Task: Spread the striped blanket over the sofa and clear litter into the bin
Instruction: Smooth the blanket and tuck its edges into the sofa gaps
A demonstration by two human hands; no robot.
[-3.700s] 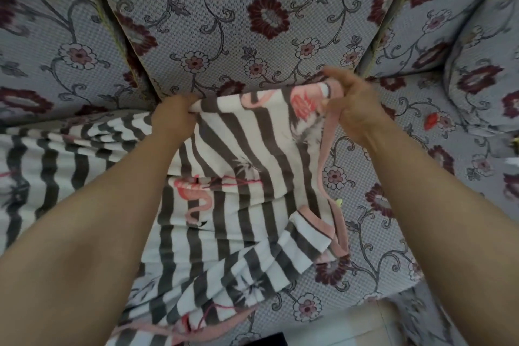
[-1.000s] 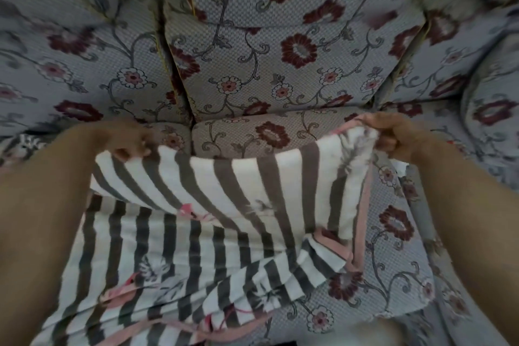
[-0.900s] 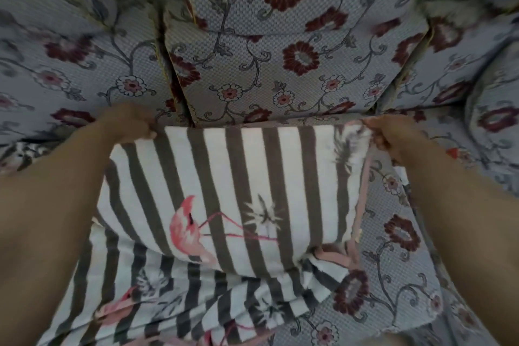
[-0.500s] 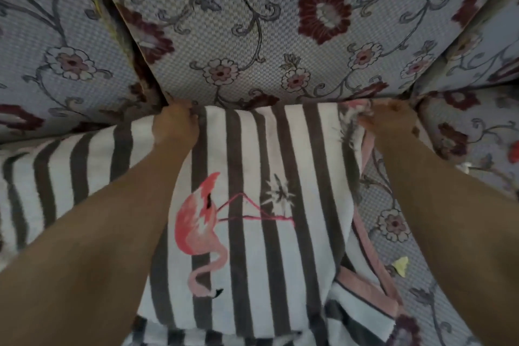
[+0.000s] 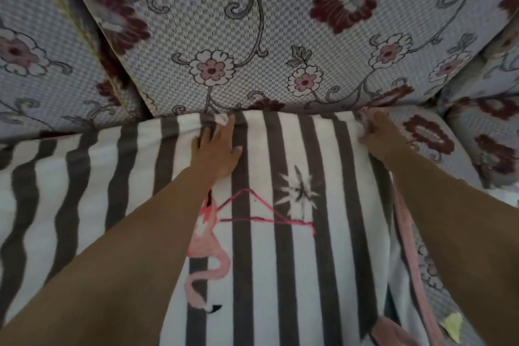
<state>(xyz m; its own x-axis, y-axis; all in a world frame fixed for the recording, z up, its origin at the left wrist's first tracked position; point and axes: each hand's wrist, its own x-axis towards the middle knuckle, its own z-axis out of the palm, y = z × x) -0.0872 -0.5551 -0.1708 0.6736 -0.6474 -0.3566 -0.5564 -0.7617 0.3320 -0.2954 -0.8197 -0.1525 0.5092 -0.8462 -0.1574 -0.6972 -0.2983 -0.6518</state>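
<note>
The striped blanket (image 5: 295, 261), grey and white with a pink flamingo, lies flat over the sofa seat (image 5: 438, 132), its far edge at the foot of the back cushion (image 5: 252, 36). My left hand (image 5: 217, 149) rests flat on the blanket near that edge, fingers straight. My right hand (image 5: 377, 132) is at the blanket's far right corner with its fingers curled into the pink-trimmed edge. A small yellow scrap of litter (image 5: 452, 330) lies on the seat at the lower right, beside the blanket's pink border.
Floral back cushions stand at the left (image 5: 42, 50) and at the right (image 5: 488, 93) of the middle one. Bare floral seat shows to the right of the blanket. No bin is in view.
The camera has come closer. My left hand has opened and slid right to lie flat on the blanket. My right hand stays at the far right corner, and the blanket lies smoother.
</note>
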